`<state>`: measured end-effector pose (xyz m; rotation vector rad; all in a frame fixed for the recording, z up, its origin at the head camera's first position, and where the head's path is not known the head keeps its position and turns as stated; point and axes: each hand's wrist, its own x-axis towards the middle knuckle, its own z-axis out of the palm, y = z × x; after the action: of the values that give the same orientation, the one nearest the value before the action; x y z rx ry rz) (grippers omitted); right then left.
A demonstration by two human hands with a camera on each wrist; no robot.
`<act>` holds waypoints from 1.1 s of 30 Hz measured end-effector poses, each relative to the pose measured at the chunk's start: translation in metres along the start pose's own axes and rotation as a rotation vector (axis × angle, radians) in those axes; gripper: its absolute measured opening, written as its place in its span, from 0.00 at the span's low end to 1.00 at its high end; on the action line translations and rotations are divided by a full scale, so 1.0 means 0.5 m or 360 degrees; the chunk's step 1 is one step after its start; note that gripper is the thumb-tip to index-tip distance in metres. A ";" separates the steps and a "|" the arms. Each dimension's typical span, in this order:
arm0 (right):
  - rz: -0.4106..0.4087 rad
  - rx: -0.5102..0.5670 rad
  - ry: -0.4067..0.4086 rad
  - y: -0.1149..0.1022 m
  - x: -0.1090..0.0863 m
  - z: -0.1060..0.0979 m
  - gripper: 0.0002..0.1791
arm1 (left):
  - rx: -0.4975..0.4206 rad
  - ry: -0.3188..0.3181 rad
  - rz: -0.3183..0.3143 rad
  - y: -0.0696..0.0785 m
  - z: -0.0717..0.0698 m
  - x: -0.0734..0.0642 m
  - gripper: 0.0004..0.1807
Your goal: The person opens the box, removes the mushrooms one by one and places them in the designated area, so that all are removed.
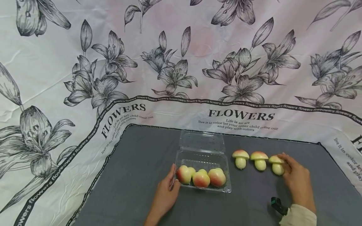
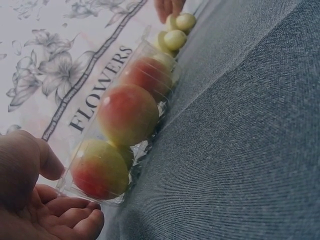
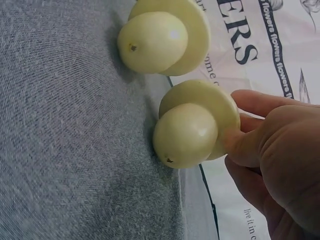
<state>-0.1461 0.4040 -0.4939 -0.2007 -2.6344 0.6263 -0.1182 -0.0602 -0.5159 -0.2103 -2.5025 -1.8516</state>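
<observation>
I see the left hand (image 1: 165, 192) pinching the box (image 1: 202, 158) at eight o'clock, the right hand (image 1: 298, 175) pinching a mushroom (image 1: 277, 169) at three; cloth (image 1: 241, 115) at one reads "FLOWERS".

Three mushrooms (image 1: 201, 179) sit in the container (image 1: 201, 162), three more mushrooms (image 1: 259, 157) to its right.

Bare left hand (image 1: 167, 189), thumb opposite curled fingers (image 2: 75, 216), left forearm (image 1: 153, 214) slanted up toward the right, bare right hand (image 1: 297, 176) well apart from it, thumb and fingers in a pinch
</observation>
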 end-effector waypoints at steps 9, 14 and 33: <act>-0.0156 -0.0023 0.0117 -0.045 0.006 -0.023 0.25 | 0.0014 0.0003 -0.0046 -0.001 -0.002 0.000 0.35; -0.0432 0.0065 0.0178 -0.108 0.031 -0.052 0.25 | 0.0015 0.0025 0.0003 -0.003 -0.002 0.000 0.35; -0.1413 0.0050 -0.0044 -0.388 0.011 -0.061 0.38 | 0.0005 0.0043 -0.0022 -0.001 0.003 0.000 0.36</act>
<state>-0.1459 0.2452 -0.3783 0.9353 -2.3815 0.3438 -0.1183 -0.0587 -0.5166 -0.1667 -2.4955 -1.8424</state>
